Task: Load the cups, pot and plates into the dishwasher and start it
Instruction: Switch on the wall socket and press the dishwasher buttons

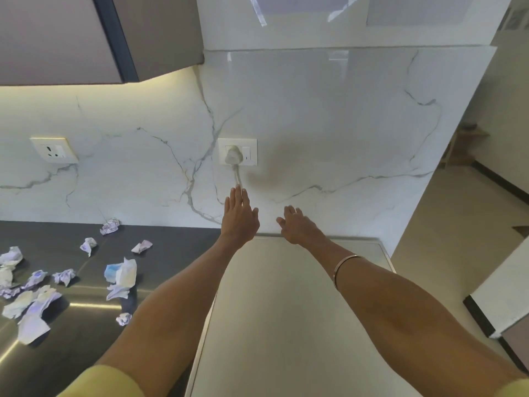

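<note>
Far left: dark counter (160,253) carried a scatter of crumpled paper scraps (121,277), about a dozen as far as could be counted, some overlapping near the frame edge so the tally is uncertain. Steel strip ran along the counter's near side. On the marble wall (329,124) above, two switch plates: the left socket (55,149) stood unused; the centre socket (237,152) held one white plug (234,156) with its cord (237,177) hanging straight down.

Centre: left hand (239,216) was raised toward the wall, fingers straight and close together, fingertips just below the cord's visible end; whether they touched it could not be told. It held nothing.

Right of it: right hand (296,224) was spread low, fingers loosely extended, holding nothing, hovering at the back edge of the white appliance top (286,310). One thin bangle (345,267) on the right forearm. Yellow sleeve (94,382) on the left arm.

The white top is likely the dishwasher, seen from above. No cups, pot or plates were in view.
</note>
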Demonstrator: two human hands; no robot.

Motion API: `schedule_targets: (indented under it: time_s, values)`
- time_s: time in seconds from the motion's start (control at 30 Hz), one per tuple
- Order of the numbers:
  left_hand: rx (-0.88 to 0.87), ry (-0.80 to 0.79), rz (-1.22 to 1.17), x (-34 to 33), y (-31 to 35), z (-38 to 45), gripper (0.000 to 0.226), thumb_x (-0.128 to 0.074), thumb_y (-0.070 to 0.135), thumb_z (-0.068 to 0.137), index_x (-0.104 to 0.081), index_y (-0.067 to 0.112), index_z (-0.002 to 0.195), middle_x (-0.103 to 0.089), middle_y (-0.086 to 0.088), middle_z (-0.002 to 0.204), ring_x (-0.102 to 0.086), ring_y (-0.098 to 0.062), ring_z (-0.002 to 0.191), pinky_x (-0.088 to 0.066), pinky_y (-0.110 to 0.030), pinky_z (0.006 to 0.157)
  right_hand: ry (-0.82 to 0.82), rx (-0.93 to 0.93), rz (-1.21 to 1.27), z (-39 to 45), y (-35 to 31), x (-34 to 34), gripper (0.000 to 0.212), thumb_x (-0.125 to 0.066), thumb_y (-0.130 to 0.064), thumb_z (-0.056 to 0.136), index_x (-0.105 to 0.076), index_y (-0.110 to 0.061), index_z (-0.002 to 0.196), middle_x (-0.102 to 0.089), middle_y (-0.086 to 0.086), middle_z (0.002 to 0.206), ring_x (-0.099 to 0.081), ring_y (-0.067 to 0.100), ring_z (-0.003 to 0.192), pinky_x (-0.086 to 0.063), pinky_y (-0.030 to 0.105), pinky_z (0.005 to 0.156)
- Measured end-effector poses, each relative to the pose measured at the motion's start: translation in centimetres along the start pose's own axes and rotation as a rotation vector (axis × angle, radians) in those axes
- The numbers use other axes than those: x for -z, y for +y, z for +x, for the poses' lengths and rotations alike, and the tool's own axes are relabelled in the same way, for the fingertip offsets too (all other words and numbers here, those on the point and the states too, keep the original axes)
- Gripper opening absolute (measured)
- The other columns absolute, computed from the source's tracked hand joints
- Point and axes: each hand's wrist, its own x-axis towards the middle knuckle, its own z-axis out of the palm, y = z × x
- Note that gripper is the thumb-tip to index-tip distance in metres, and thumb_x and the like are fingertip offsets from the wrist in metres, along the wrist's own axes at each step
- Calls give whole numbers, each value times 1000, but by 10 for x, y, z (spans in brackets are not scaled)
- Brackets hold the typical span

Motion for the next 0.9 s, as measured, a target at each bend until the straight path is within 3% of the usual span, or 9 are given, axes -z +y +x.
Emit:
schedule_targets:
  time_s: [0.37, 0.53, 0.73, 0.9]
  values:
    - [-118, 148, 79, 21, -12, 91, 79, -45, 33, 97, -1, 1, 155, 8, -14, 163, 12, -28, 151, 9, -40, 121, 101, -82, 90, 66, -2, 36, 55, -29, -30, 104, -20, -4, 152, -21, 8, 159, -25, 30, 143, -34, 48, 110]
    - [-64, 158, 148, 9, -17, 112, 82, -47, 28, 95, 3, 1, 155, 13, -12, 163, 20, -29, 149, 17, -42, 118, 125, -76, 99, 84, -4, 45, 52, -29, -27, 105, -20, -4, 151, -23, 9, 158, -31, 31, 139, -36, 46, 106]
    - [-56, 234, 187, -8, -24, 125, 80, -48, 26, 94, -1, 4, 156, 15, -10, 163, 21, -29, 149, 12, -46, 121, 177, -67, 124, 103, -5, 44, 52, -29, -28, 106, -22, -5, 151, -26, 11, 156, -38, 34, 135, -38, 46, 104]
    - [6, 243, 164, -18, -20, 130, 95, -53, 46, 90, 2, 7, 156, 20, -8, 162, 22, -26, 148, 9, -45, 122, 160, -76, 132, 109, -3, 31, 51, -29, -29, 106, -22, -6, 151, -27, 13, 155, -41, 38, 132, -39, 47, 103]
